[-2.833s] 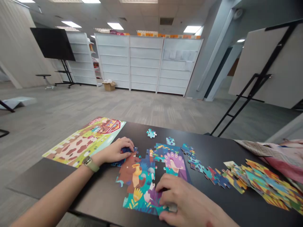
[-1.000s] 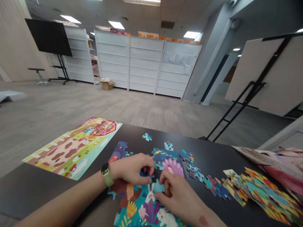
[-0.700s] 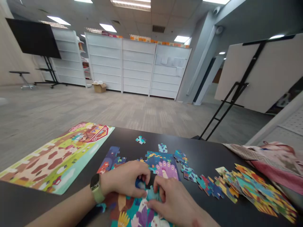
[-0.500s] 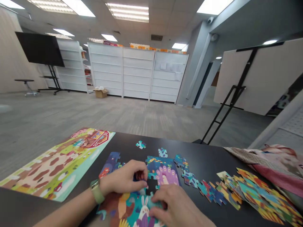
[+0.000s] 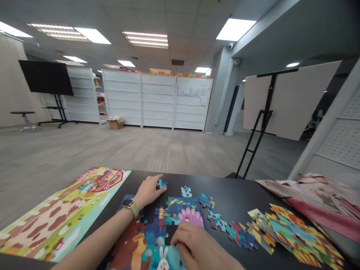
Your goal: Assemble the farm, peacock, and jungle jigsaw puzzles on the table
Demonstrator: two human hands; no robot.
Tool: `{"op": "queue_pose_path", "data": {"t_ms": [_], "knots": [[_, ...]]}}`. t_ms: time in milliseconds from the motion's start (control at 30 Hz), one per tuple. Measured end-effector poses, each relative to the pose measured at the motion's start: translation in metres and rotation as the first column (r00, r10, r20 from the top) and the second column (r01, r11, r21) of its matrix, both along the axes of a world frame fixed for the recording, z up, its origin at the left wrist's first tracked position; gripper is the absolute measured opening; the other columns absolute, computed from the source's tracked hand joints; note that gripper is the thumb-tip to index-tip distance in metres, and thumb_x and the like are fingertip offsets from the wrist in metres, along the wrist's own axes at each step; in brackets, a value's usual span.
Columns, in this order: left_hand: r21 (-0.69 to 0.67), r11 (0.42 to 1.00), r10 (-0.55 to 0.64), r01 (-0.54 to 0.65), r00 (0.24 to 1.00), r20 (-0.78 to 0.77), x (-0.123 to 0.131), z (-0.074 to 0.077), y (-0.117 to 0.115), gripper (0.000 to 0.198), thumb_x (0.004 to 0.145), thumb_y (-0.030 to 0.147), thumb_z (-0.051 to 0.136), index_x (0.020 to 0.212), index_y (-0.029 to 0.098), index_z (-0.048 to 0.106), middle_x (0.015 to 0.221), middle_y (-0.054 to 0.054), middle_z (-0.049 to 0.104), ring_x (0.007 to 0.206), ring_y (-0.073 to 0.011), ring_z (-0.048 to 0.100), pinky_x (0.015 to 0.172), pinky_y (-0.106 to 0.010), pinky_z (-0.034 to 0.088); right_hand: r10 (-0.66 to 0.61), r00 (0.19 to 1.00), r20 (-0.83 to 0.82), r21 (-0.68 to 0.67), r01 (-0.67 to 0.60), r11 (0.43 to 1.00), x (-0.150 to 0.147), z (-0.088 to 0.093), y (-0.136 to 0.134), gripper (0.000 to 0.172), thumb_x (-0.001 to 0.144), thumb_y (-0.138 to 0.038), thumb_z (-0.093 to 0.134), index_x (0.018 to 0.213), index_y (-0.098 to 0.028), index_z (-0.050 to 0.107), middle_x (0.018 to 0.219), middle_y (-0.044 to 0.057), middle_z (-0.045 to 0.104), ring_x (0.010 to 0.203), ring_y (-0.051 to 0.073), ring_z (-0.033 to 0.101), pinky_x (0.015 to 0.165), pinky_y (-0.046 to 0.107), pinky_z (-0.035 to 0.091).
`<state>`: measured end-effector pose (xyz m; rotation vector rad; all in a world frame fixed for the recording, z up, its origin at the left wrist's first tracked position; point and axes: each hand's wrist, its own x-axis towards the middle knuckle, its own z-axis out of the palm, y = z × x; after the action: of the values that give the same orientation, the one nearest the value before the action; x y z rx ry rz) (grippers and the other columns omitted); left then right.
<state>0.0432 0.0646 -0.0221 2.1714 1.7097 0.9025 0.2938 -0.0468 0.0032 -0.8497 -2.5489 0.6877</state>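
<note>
My left hand [image 5: 149, 191] reaches over the far side of the jigsaw puzzle, with its fingertips at a small teal puzzle piece [image 5: 161, 183] lying loose on the table. A watch [image 5: 129, 207] sits on that wrist. My right hand [image 5: 191, 243] rests on the near part of the colourful jigsaw puzzle [image 5: 182, 213], beside a dark gap [image 5: 171, 234] between pieces. The picture there shows a peacock, a bear and a white rabbit. Several loose pieces lie to the right, including one [image 5: 186, 191] just beyond the puzzle. The hand hides part of the lower puzzle.
The black table [image 5: 225, 183] holds a printed puzzle picture sheet [image 5: 64, 213] on the left and a heap of puzzle pieces [image 5: 295, 232] on the right. Patterned pink cloth [image 5: 317, 198] lies at the right edge. Beyond the table are carpet, white shelving [image 5: 157, 101] and an easel board [image 5: 281, 101].
My left hand has left the puzzle's middle and moved to the far side, reaching the loose teal piece. My right hand stays on the puzzle. The view has tilted up, so the table sits lower.
</note>
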Motion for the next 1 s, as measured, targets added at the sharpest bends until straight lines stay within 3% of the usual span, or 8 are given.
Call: {"op": "queue_pose_path", "data": {"t_ms": [133,300,500,667,1000], "knots": [[-0.044,0.999,-0.027,0.029,0.999,0.043,0.001,-0.009,0.003,0.045,0.08,0.021,0.071,0.124,0.019,0.066,0.116,-0.014,0.069,0.115,-0.0379,0.057,0.1,-0.051,0.041,-0.151,0.971,-0.187,0.085,0.169,0.982,0.009,-0.005,0.018,0.032,0.088,-0.004,0.042,0.102,-0.019,0.067,0.095,0.006,0.068,0.088,0.02,0.064,0.081,0.03,0.048],[-0.091,0.981,-0.146,0.169,0.965,0.217,-0.016,-0.003,-0.001,0.054,0.075,0.016,0.072,0.128,0.019,0.062,0.119,-0.01,0.065,0.109,-0.0275,0.062,0.097,-0.039,0.047,-0.278,0.925,-0.26,0.028,0.295,0.955,0.017,-0.009,0.038,0.028,0.095,-0.011,0.04,0.094,-0.02,0.066,0.092,0.005,0.07,0.086,0.02,0.065,0.08,0.031,0.046],[-0.205,0.91,-0.256,0.361,0.876,0.408,-0.049,0.02,-0.02,0.045,0.083,0.036,0.073,0.121,0.012,0.066,0.098,-0.009,0.072,0.088,-0.0207,0.068,0.077,-0.029,0.055,-0.247,0.947,-0.207,0.01,0.255,0.967,0.015,-0.012,0.037,0.027,0.098,-0.019,0.039,0.096,-0.021,0.066,0.093,0.004,0.069,0.085,0.02,0.066,0.079,0.032,0.047],[-0.332,0.833,-0.267,0.443,0.847,0.459,-0.067,0.018,-0.044,0.043,0.082,0.048,0.074,0.105,0.011,0.075,0.074,-0.004,0.07,0.063,-0.0148,0.062,0.061,-0.025,0.052,-0.229,0.961,-0.155,-0.005,0.231,0.973,0.011,-0.014,0.033,0.028,0.099,-0.022,0.038,0.099,-0.022,0.066,0.096,0.005,0.07,0.09,0.022,0.066,0.081,0.033,0.048],[-0.32,0.838,-0.243,0.441,0.829,0.504,-0.069,0.015,-0.042,0.036,0.081,0.041,0.076,0.102,0.012,0.074,0.077,-0.002,0.069,0.067,-0.0141,0.061,0.064,-0.024,0.049,-0.23,0.968,-0.098,-0.008,0.23,0.973,0.009,-0.016,0.035,0.034,0.101,-0.033,0.035,0.1,-0.023,0.068,0.095,0.007,0.07,0.088,0.024,0.068,0.08,0.036,0.051]]}}
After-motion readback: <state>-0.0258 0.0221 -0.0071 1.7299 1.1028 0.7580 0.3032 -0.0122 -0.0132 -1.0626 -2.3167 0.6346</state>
